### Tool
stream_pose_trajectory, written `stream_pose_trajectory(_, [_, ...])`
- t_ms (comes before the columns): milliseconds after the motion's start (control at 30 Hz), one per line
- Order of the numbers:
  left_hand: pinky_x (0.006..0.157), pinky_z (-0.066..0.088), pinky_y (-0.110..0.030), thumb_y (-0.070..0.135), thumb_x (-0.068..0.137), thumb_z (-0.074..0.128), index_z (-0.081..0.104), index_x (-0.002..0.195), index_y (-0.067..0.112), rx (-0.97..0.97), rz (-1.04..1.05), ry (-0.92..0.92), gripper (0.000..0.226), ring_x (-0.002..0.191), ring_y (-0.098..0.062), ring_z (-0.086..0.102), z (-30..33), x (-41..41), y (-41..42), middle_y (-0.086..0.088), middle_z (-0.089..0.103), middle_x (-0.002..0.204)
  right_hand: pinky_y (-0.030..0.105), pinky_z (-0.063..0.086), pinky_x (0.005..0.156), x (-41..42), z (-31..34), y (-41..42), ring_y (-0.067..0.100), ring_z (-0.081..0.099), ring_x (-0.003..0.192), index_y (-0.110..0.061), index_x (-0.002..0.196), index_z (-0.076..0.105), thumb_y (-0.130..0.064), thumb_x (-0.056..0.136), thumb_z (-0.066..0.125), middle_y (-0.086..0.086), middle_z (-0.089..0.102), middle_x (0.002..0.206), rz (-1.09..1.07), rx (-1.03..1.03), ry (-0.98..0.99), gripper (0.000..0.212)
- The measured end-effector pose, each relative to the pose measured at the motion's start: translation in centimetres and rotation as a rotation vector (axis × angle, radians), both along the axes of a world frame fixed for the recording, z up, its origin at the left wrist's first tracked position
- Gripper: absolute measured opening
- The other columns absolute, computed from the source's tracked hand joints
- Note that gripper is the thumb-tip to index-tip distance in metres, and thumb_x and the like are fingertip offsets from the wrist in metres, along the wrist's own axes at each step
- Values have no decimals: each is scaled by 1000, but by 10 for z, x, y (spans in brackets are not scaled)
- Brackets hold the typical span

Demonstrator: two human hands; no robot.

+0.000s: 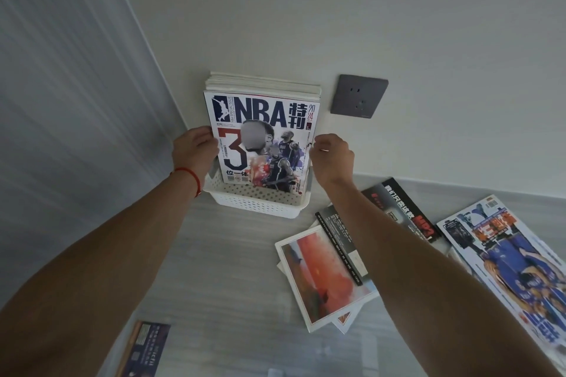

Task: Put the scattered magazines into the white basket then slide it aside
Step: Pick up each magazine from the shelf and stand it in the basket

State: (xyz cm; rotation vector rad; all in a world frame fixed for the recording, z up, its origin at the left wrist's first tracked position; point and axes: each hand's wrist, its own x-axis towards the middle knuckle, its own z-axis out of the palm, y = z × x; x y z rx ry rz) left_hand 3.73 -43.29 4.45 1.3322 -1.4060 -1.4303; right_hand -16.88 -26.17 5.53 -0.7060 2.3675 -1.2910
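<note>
Nearest you, well short of the white perforated plastic basket (254, 202), a dark booklet (144, 349) and loose glossy magazines (324, 275) lie on the floor. Your left hand (194, 151) grips the NBA-cover magazine (263, 144) standing in the basket; your right hand (332, 157) is curled at its edge, grip unclear. The upright stack could topple when slid. A grey wall socket (359, 98) sits beyond.

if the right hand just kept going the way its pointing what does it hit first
The right hand points up and slightly left, toward the wall. Its curled fingers are already at the right edge of the NBA magazine standing in the white basket, so it would likely meet that edge first, though depth is unclear.
</note>
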Motion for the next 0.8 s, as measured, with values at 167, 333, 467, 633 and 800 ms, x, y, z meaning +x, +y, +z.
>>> stream_pose_trajectory(167, [92,49,-33,5,80,64,62,88,29,-30,-69,-255,25,94,-17,60,-1,11,26,6,64,101,12,46,84,7,-19,55,12,61,101,-11,127,66,-4,94,55,-2,68,113,35,57,-50,36])
stream_pose_trajectory(333, [89,60,-44,-6,89,53,60,113,18,-247,-14,-232,35,102,-24,66,-9,11,120,3,64,112,23,53,61,15,-51,174,1,67,76,-18,89,66,-6,94,49,-11,71,84,13,193,46,22])
stream_pose_trajectory(467, [91,59,-42,-7,93,54,59,113,23,-219,-349,-250,36,102,-18,65,-19,-14,197,5,64,116,24,55,82,9,-59,276,17,70,102,-9,116,69,-2,97,57,2,73,112,-49,342,95,24])
stream_pose_trajectory(633, [85,55,-23,-2,94,52,60,123,20,-141,-781,-357,38,104,-6,62,-24,-43,291,4,63,123,34,48,93,-30,-59,368,29,65,113,-6,122,66,-12,96,64,13,70,120,-161,507,155,26])
stream_pose_trajectory(800, [87,51,-25,-1,90,54,64,116,24,-63,-973,-462,37,109,-12,63,-32,-68,356,5,67,116,45,50,99,-85,-78,411,32,55,126,-10,140,52,-31,100,62,15,58,137,-147,647,90,46])
